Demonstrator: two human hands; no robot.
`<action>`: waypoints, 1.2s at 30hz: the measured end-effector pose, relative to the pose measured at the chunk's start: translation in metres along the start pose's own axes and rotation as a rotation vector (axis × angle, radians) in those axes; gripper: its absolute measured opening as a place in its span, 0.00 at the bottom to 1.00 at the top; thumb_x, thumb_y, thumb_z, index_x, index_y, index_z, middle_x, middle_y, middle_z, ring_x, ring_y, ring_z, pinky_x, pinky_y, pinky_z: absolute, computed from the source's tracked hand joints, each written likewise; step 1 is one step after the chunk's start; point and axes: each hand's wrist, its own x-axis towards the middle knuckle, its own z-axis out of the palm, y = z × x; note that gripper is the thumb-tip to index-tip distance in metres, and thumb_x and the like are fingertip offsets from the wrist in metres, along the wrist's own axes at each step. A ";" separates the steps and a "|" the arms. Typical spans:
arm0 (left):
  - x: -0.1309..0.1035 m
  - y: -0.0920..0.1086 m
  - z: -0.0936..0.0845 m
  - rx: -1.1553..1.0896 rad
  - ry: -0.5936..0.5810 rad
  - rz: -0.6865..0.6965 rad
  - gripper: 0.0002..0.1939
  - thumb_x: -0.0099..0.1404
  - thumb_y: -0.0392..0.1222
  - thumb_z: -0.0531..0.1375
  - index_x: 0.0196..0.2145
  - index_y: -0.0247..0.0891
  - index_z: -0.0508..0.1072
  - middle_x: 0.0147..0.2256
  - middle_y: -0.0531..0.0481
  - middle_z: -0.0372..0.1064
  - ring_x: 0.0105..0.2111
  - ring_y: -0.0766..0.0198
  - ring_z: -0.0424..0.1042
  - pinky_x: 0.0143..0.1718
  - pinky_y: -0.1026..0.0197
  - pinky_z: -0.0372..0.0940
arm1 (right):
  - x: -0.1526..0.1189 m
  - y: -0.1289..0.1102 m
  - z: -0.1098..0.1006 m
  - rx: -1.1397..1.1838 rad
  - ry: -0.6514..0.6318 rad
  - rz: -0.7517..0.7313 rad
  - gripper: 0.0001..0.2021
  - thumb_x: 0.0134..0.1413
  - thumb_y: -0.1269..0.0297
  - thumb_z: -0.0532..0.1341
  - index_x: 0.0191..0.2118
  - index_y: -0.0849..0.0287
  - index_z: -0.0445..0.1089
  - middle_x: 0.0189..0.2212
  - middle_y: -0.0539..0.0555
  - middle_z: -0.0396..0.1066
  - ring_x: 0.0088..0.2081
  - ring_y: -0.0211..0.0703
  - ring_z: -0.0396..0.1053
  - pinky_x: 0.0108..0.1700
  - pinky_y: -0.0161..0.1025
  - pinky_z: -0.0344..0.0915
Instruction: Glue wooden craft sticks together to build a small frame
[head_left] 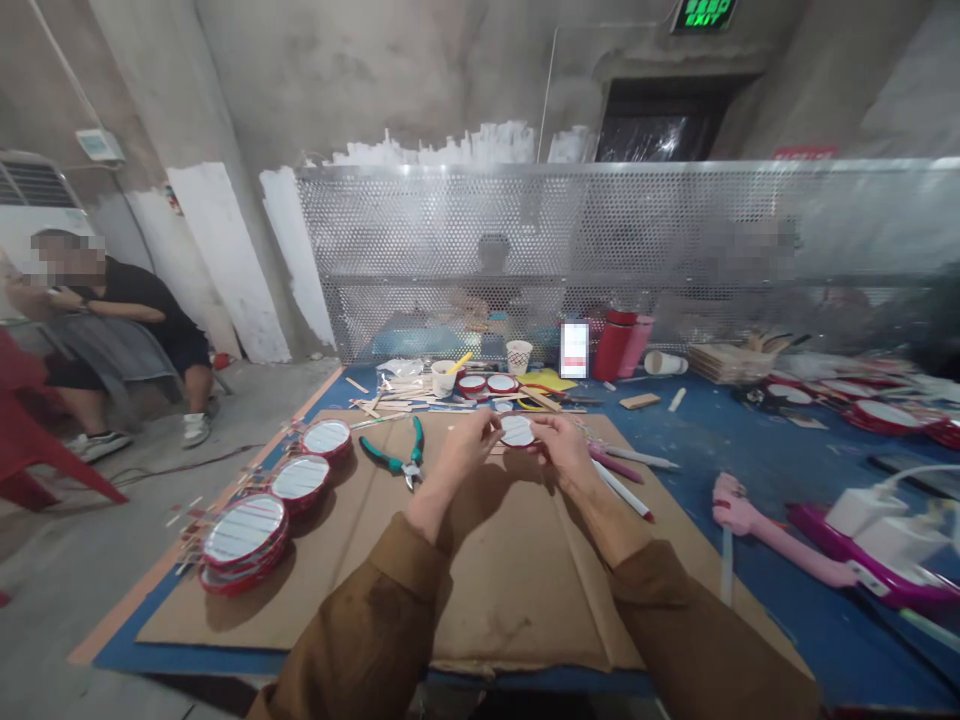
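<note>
A small round disc [517, 431] with a white striped face and a red rim is held above the cardboard sheet [510, 570]. My left hand [471, 445] pinches its left edge, and my right hand [561, 450] grips the right edge. Green-handled pliers [409, 465] lie on the cardboard left of my left hand. Further left, stacks of larger red-rimmed discs [245, 530] stand along the cardboard's edge, with thin sticks poking out beside them. A white marker with a red end [622, 490] lies right of my right hand.
Wooden sticks, paper cups [518, 357], a lit phone [574, 350] and a red bottle [615, 345] line the back, before a perforated metal screen [435, 220]. At right are a pink tool [780, 540], a purple power strip [862, 570] and more discs. A person sits far left.
</note>
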 end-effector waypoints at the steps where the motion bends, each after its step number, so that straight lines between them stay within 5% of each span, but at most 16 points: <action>1: 0.000 0.001 0.001 -0.034 -0.011 0.005 0.02 0.60 0.38 0.58 0.31 0.37 0.69 0.26 0.54 0.66 0.27 0.68 0.62 0.30 0.66 0.56 | 0.000 0.000 0.000 0.026 0.020 -0.010 0.06 0.49 0.68 0.59 0.36 0.61 0.66 0.20 0.49 0.71 0.17 0.35 0.67 0.11 0.26 0.55; 5: -0.003 0.005 0.004 -0.130 0.009 -0.012 0.03 0.59 0.38 0.59 0.32 0.36 0.70 0.26 0.54 0.67 0.26 0.69 0.63 0.29 0.67 0.56 | -0.003 0.001 0.002 0.101 0.071 -0.053 0.06 0.48 0.68 0.60 0.35 0.60 0.65 0.21 0.49 0.71 0.17 0.36 0.68 0.14 0.29 0.62; 16: 0.000 -0.010 0.008 -0.313 -0.173 -0.128 0.06 0.56 0.41 0.60 0.28 0.35 0.71 0.17 0.58 0.60 0.15 0.72 0.57 0.19 0.67 0.51 | -0.005 0.010 0.009 0.051 0.058 -0.171 0.11 0.45 0.64 0.61 0.38 0.58 0.65 0.19 0.47 0.68 0.18 0.39 0.67 0.16 0.34 0.66; 23: -0.004 0.003 0.012 -0.441 -0.109 -0.240 0.04 0.57 0.37 0.57 0.29 0.35 0.70 0.20 0.58 0.63 0.17 0.73 0.61 0.21 0.68 0.57 | -0.001 0.012 0.006 -0.017 0.092 -0.193 0.10 0.48 0.64 0.60 0.39 0.57 0.64 0.21 0.47 0.67 0.19 0.38 0.68 0.17 0.32 0.65; 36: -0.003 0.003 0.021 -0.370 -0.044 -0.117 0.04 0.60 0.40 0.55 0.31 0.37 0.67 0.24 0.57 0.63 0.21 0.72 0.63 0.25 0.68 0.58 | -0.003 0.005 0.003 -0.075 0.155 -0.179 0.08 0.51 0.69 0.56 0.39 0.57 0.64 0.23 0.48 0.67 0.19 0.39 0.68 0.21 0.35 0.69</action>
